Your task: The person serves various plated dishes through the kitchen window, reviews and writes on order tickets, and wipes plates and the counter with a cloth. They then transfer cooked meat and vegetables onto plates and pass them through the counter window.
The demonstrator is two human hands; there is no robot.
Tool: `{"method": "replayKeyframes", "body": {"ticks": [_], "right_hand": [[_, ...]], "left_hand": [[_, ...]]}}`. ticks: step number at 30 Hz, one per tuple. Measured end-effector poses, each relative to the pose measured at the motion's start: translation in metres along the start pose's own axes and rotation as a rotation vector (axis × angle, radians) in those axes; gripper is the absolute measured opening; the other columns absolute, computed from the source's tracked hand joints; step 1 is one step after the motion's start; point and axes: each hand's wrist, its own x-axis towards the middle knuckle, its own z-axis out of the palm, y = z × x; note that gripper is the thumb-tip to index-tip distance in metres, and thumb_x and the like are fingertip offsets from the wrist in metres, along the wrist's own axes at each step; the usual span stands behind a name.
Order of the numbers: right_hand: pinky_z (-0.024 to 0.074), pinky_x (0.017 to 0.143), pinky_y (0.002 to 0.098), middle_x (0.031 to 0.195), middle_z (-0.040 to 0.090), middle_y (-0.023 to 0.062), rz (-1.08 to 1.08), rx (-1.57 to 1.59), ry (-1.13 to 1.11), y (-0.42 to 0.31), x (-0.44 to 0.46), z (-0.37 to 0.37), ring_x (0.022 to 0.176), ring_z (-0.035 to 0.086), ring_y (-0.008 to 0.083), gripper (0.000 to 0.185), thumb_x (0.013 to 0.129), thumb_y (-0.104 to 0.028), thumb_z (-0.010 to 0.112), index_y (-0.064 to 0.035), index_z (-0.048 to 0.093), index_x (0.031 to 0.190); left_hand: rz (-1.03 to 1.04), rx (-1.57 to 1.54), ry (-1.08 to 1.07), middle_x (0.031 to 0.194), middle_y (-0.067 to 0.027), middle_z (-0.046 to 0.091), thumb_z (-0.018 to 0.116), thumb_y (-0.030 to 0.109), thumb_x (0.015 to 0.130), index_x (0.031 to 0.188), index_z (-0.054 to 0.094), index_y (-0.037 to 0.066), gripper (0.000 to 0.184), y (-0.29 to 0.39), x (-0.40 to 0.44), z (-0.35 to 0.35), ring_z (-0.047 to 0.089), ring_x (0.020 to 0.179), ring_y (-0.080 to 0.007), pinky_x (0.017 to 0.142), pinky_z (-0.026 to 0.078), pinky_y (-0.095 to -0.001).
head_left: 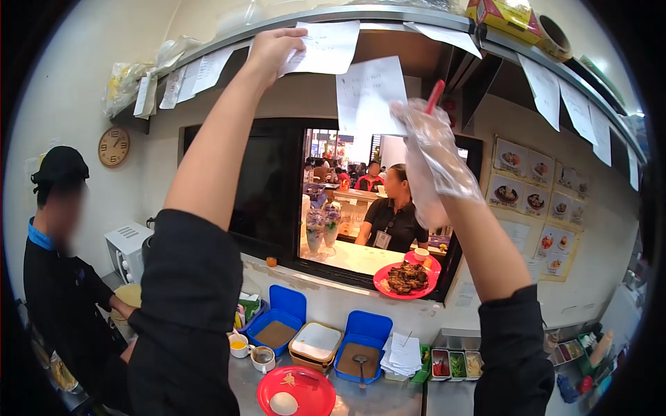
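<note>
Raised to the overhead rail, my bare left hand (276, 52) pinches the left edge of a white slip (329, 47) with writing on it. My right hand (431, 132) wears a loose clear plastic glove. Its closed fingers hold another written slip (371, 93) by the lower right edge, beside and below the first one. A red pen (435, 97) sticks up from the same right hand. Below the hands, a red plate of grilled meat (407, 277) rests on the window ledge.
More slips (541, 83) hang from the metal rail (388, 12). Beyond the window stands a person in black (392, 222); a co-worker (69, 277) is at left. The steel counter (399, 399) holds a red plate (305, 395), blue containers (288, 301) and a paper stack (401, 355).
</note>
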Motion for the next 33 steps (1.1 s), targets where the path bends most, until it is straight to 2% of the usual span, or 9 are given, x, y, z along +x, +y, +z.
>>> {"method": "replayKeyframes", "body": {"ticks": [5, 7, 13, 17, 21, 22, 23, 26, 33], "right_hand": [[0.0394, 0.078, 0.0268, 0.088, 0.056, 0.0016, 0.323, -0.075, -0.152, -0.022, -0.044, -0.081, 0.086, 0.052, 0.0105, 0.029, 0.077, -0.028, 0.07, -0.0028, 0.061, 0.089], [0.0389, 0.053, 0.0198, 0.071, 0.056, -0.0035, 0.255, 0.007, -0.03, -0.022, -0.065, -0.096, 0.064, 0.052, 0.0041, 0.021, 0.076, -0.024, 0.072, -0.0092, 0.057, 0.075], [0.041, 0.053, 0.018, 0.069, 0.057, -0.0014, 0.474, -0.082, -0.071, 0.004, -0.117, -0.192, 0.061, 0.053, 0.0056, 0.014, 0.075, -0.015, 0.071, -0.0068, 0.06, 0.077], [0.0416, 0.055, 0.0184, 0.072, 0.06, -0.0006, 0.608, -0.093, 0.074, 0.023, -0.163, -0.227, 0.063, 0.054, 0.0059, 0.012, 0.077, -0.014, 0.07, -0.0054, 0.062, 0.08], [0.0438, 0.07, 0.0215, 0.085, 0.061, 0.0024, 0.656, -0.033, 0.126, 0.037, -0.213, -0.246, 0.078, 0.056, 0.0081, 0.019, 0.08, -0.015, 0.068, -0.0012, 0.062, 0.092], [0.0429, 0.072, 0.0218, 0.085, 0.061, 0.0015, 0.678, -0.08, 0.081, 0.039, -0.224, -0.245, 0.079, 0.055, 0.0076, 0.018, 0.081, -0.016, 0.066, -0.0025, 0.062, 0.092], [0.0423, 0.072, 0.022, 0.085, 0.061, 0.0011, 0.702, -0.061, 0.134, 0.048, -0.237, -0.241, 0.079, 0.054, 0.0073, 0.018, 0.081, -0.018, 0.066, -0.0035, 0.063, 0.091], [0.0446, 0.066, 0.0222, 0.079, 0.062, 0.0002, 0.817, 0.023, 0.119, 0.082, -0.267, -0.245, 0.071, 0.055, 0.0075, 0.018, 0.08, -0.018, 0.068, -0.0028, 0.064, 0.089], [0.0392, 0.054, 0.0217, 0.07, 0.059, -0.0019, 0.955, -0.034, 0.148, 0.215, -0.326, -0.286, 0.061, 0.05, 0.0051, 0.014, 0.081, -0.017, 0.066, -0.0024, 0.065, 0.083]], "left_hand": [[-0.165, -0.024, 0.059, 0.099, -0.0068, 0.061, 0.058, 0.003, 0.073, 0.103, 0.063, 0.0, 0.031, 0.0, 0.014, 0.026, 0.057, 0.079, -0.0111, 0.065, 0.047, -0.0208], [-0.186, -0.034, 0.022, 0.102, -0.0064, 0.06, 0.057, 0.003, 0.075, 0.104, 0.062, 0.0, 0.03, -0.002, 0.027, 0.026, 0.057, 0.083, -0.0118, 0.068, 0.049, -0.0218], [0.044, -0.095, 0.006, 0.102, -0.0116, 0.059, 0.061, 0.005, 0.079, 0.11, 0.055, -0.007, 0.034, -0.04, 0.091, 0.005, 0.059, 0.086, -0.0178, 0.076, 0.05, -0.0254], [0.341, 0.585, 0.559, 0.104, -0.0206, 0.053, 0.067, 0.014, 0.071, 0.11, 0.056, 0.001, 0.042, 0.018, -0.008, 0.055, 0.055, 0.092, -0.0289, 0.077, 0.048, -0.0354], [0.513, 0.295, -0.132, 0.102, -0.0116, 0.056, 0.067, 0.016, 0.077, 0.102, 0.056, 0.003, 0.03, -0.024, -0.197, 0.149, 0.053, 0.103, -0.017, 0.08, 0.046, -0.0294], [0.322, 0.336, -0.139, 0.113, -0.011, 0.052, 0.068, 0.015, 0.077, 0.108, 0.055, 0.005, 0.035, -0.063, -0.261, 0.184, 0.046, 0.112, -0.0168, 0.084, 0.046, -0.0307], [0.333, 0.502, -0.439, 0.121, -0.0169, 0.046, 0.073, 0.024, 0.072, 0.125, 0.047, 0.011, 0.06, -0.068, -0.299, 0.202, 0.044, 0.111, -0.0348, 0.09, 0.042, -0.038], [-0.447, -0.294, -0.445, 0.112, -0.0086, 0.058, 0.068, 0.005, 0.076, 0.113, 0.056, 0.002, 0.039, -0.134, -0.396, 0.258, 0.056, 0.097, -0.0147, 0.081, 0.047, -0.0279], [-0.559, 0.122, -0.511, 0.104, -0.0153, 0.063, 0.069, 0.005, 0.071, 0.098, 0.066, 0.004, 0.027, -0.229, -0.464, 0.308, 0.061, 0.094, -0.0248, 0.081, 0.047, -0.0323]]}}
